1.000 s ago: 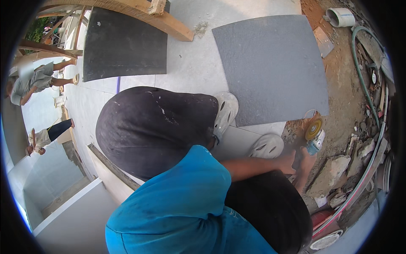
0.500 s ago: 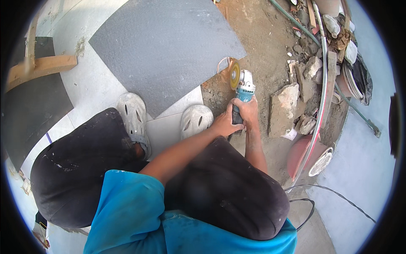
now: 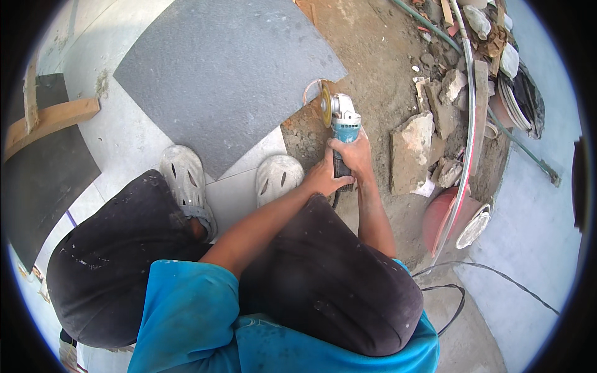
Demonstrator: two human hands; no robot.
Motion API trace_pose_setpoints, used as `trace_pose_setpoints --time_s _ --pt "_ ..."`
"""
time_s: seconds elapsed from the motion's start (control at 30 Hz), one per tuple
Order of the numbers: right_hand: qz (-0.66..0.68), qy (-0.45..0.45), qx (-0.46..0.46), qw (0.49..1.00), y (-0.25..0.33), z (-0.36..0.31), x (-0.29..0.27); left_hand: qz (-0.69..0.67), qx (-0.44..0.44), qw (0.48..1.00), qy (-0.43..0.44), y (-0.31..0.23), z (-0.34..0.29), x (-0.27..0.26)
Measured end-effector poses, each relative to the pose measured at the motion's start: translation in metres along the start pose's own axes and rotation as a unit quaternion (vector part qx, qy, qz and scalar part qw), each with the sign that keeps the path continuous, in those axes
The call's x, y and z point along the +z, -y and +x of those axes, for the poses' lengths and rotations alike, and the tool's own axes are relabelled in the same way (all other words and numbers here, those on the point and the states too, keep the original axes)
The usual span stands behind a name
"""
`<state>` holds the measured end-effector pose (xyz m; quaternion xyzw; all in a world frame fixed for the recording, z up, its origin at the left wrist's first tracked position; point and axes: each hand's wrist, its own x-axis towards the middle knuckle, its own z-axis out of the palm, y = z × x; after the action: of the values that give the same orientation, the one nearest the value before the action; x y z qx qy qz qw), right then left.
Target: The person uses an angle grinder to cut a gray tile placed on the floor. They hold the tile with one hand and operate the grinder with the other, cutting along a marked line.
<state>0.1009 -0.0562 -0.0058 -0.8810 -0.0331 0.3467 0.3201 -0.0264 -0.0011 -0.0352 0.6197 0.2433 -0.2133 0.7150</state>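
Both my hands are closed around an angle grinder (image 3: pixel 346 129) with a teal body and a silver head. My left hand (image 3: pixel 323 176) grips the dark rear of the body from the left, while my right hand (image 3: pixel 356 153) wraps it from the right, nearer the head. The yellowish disc (image 3: pixel 326 105) stands upright on the grinder's left side. It is beside a curved, pale-edged notch in a large dark grey tile (image 3: pixel 224 74); whether disc and tile touch, I cannot tell.
Dark tiles (image 3: pixel 53 186) and a wooden piece (image 3: pixel 56 121) lie at left. Broken concrete (image 3: pixel 411 152), a long pale strip (image 3: pixel 467 112) and a tipped red bucket (image 3: pixel 443 214) are at right. Black cable (image 3: pixel 497 285) crosses the floor lower right. My shoes flank the tile's near corner.
The view has shifted, so most things sit a little farther left. The grinder has turned slightly, its head swinging left, and stays beside the notch. Both hands keep their hold.
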Motion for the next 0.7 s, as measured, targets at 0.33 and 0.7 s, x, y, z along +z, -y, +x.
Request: trace_pose_setpoints --time_s 0.33,0.7 --pt "-0.015 0.001 -0.008 1.000 -0.002 0.004 0.001 0.003 -0.004 1.000 0.002 -0.003 0.001 -0.002" --pt "-0.040 -0.001 -0.032 0.999 0.000 0.010 -0.002 0.007 0.044 0.998 -0.032 0.010 0.010 0.008"
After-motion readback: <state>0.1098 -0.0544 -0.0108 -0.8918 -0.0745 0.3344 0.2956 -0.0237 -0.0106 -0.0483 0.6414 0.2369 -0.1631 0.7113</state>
